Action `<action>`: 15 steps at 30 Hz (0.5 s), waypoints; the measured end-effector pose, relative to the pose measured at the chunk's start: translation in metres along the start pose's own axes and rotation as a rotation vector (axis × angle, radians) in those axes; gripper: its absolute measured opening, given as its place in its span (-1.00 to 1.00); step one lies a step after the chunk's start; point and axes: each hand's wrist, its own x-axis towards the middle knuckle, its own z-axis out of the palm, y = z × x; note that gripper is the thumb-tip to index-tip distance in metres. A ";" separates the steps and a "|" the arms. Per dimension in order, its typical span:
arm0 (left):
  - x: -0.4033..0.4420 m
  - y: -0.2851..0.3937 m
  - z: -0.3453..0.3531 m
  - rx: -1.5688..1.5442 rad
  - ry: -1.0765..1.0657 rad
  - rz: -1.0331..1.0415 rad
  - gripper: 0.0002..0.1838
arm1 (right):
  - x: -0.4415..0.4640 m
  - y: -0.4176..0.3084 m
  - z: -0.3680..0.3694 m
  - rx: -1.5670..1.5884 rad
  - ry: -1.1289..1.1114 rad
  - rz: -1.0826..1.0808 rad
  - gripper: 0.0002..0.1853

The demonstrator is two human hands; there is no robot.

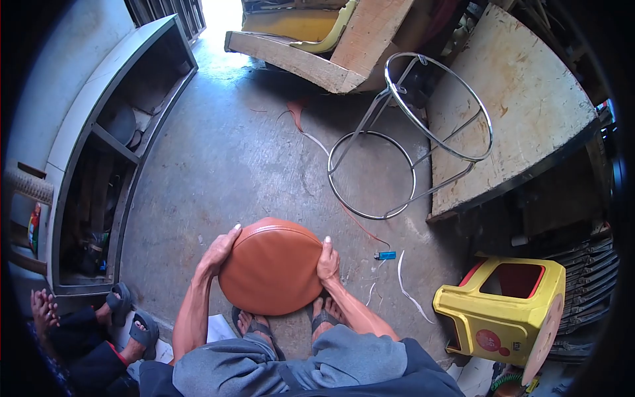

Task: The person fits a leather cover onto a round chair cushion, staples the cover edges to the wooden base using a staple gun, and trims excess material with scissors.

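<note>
While our half-curled left hand (219,250) grips one side of the round brown stool cushion (272,270), our right hand (327,263), likewise curled, holds the other, in front of our sandals (324,318).

Lit from bright opening (221,14) at top, blown out there. Glary on nearby floor (221,74), dim inside cabinet (118,144). Fisheye-bent, black at corners, mostly sharp.
</note>
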 end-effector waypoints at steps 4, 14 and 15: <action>-0.001 -0.045 -0.008 -0.485 -0.071 -0.058 -0.35 | 0.030 -0.020 -0.021 0.194 -0.454 0.124 -0.13; -0.027 -0.104 -0.019 -0.431 -0.192 -0.172 -0.34 | -0.003 -0.047 -0.045 0.424 -0.779 0.245 -0.57; -0.027 -0.075 -0.013 -0.424 -0.257 -0.173 -0.32 | -0.003 -0.056 -0.043 0.290 -0.772 0.096 -0.58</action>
